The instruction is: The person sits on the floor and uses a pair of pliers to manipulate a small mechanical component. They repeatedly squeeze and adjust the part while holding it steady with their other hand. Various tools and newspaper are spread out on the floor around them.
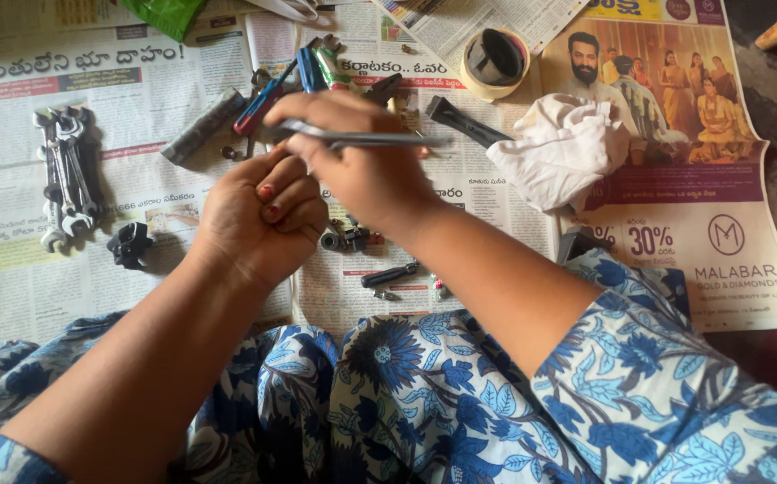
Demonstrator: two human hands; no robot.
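Metal tool (362, 139), slim and grey, runs nearly level above the middle of the newspaper sheets (138, 90), its long axis left to right with the free tip pointing toward the white cloth (563, 148). We hold it in our right hand (366, 170), fingers clamped around its left portion, so the shaft sticks out to the right of the knuckles. Our left hand (259, 215) sits just beside and below, touching the right one, fingers curled shut around something too small for us to make out. Of the two, the right hand alone carries the tool; the left is at its near end.

Under the hands lie small dark fittings (353, 237) and a short black bit (388, 273). Toward the left edge of the sheets rests a bundle of open-ended spanners (66, 175), with a black clip (129, 244) near it. Screwdrivers with coloured handles (267, 94) lie beyond the hands, and a roll of tape (493, 61) sits near the far edge. Newspaper covers the floor; blue flowered cloth (424, 394) drapes our lap.
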